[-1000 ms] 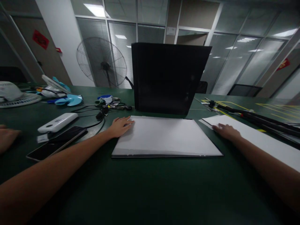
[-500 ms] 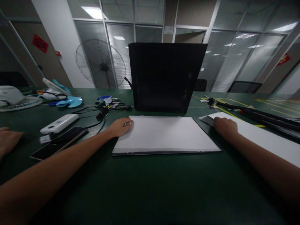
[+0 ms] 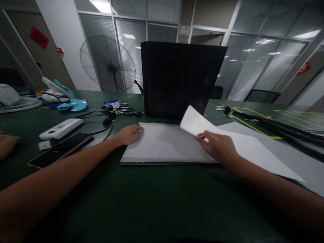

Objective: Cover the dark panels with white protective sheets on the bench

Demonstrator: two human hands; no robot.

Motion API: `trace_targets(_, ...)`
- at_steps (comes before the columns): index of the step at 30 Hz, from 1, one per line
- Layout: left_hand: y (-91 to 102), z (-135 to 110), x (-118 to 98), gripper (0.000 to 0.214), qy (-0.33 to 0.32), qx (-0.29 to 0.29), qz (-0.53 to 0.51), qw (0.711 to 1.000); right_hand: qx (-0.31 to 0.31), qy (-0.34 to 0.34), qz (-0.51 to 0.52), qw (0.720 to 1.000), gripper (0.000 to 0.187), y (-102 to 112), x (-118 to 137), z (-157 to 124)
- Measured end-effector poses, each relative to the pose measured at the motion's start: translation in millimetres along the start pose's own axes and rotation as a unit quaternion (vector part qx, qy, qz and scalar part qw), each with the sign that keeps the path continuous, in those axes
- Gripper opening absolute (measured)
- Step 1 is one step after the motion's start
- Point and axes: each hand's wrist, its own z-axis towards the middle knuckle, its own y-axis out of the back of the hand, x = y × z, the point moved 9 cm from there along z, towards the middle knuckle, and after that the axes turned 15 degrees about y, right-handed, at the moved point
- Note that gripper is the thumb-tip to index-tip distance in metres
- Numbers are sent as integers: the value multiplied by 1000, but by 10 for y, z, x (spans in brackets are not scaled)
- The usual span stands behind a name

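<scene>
So a white sheet point(image 3: 246, 145) is being pinched by its near-left part between the thumb and fingers of the right hand point(image 3: 201, 137), and that end is curled up over the right side of the white panel point(image 3: 162, 141). The rest trails off to the right, over another big white sheet point(image 3: 285, 148) on the green counter point(image 3: 152, 195). Whether the curled bit is touching the panel can't really be made out.

The left hand point(image 3: 138, 130) is laid on the panel's far left corner, fingers bent, with something small and greyish by the fingertips. Too small to tell what, or whether it's actually being gripped.

As for what could go wrong: a crease seems the likeliest, since all that bend is being held by one small pinch. The lifted corner could also get bumped into the black upright panel point(image 3: 179, 81) just behind if it's swung too far back. The sheet underneath might get dragged along too, given the overlap. And the white panel could probably be skewed if the left hand's pressure were eased off while its right side was brushed by paper.
</scene>
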Motion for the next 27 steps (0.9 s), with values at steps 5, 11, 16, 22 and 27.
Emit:
trace_targets(5, 32, -37, -2, 52, 0, 0, 2, 1000, 29, 209, 178, 961, 44, -150, 874, -75)
trace_targets(11, 49, -77, -28, 53, 2, 5, 4, 1000, -1, 245, 271, 931, 65, -75, 815, -102)
trace_targets(16, 53, -77, -15, 56, 9, 6, 1, 1000, 41, 159, 184, 969, 53, -153, 645, -60)
trace_targets(22, 54, -77, -18, 57, 5, 6, -9, 1000, 72, 246, 234, 938, 56, -162, 836, -129)
trace_targets(27, 52, -75, -47, 62, -1, 16, -20, 1000, 95, 266, 317, 906, 59, -170, 905, -165)
